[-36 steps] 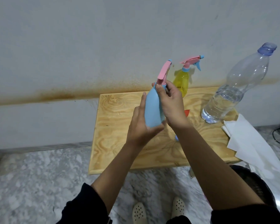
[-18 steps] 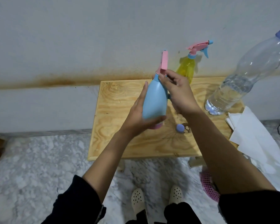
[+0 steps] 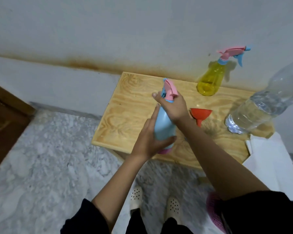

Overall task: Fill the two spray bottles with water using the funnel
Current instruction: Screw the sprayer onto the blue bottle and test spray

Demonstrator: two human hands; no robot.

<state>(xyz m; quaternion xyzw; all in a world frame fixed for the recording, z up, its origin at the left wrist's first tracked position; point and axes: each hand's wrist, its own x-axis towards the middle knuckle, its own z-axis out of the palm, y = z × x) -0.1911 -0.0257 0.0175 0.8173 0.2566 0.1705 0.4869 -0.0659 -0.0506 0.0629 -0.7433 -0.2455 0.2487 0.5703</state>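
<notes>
1. Head view, against half a second ago: the camera is now looking further left, so the table [image 3: 125, 115] is sitting right of centre and a brown door [image 3: 3, 119] is showing at the left edge. The red funnel [image 3: 200, 114], hidden before, is now lying in sight just right of the right wrist. The blue spray bottle [image 3: 162, 125] is still being held in both hands.
2. The left hand [image 3: 149, 141] is cupping the bottle's lower body, its thumb curling round the near side and its fingers stretching up the left side. The right hand [image 3: 174, 107] is gripping the neck just under the pink spray head [image 3: 169, 89].
3. The table is pale plywood, standing against a white wall [image 3: 125, 31] that is carrying a rusty stain along its foot. The floor [image 3: 41, 157] is grey marble.
4. The yellow spray bottle [image 3: 210, 78] is standing at the far edge and the water bottle [image 3: 260, 105] at the right, partly filled. White paper [image 3: 269, 157] is lying at the near right corner.
5. The blue bottle is hanging over the table's near edge. Its long axis is running near to far, with the pink base toward the person and the spray head up toward the wall. I cannot tell which way the nozzle is facing.
</notes>
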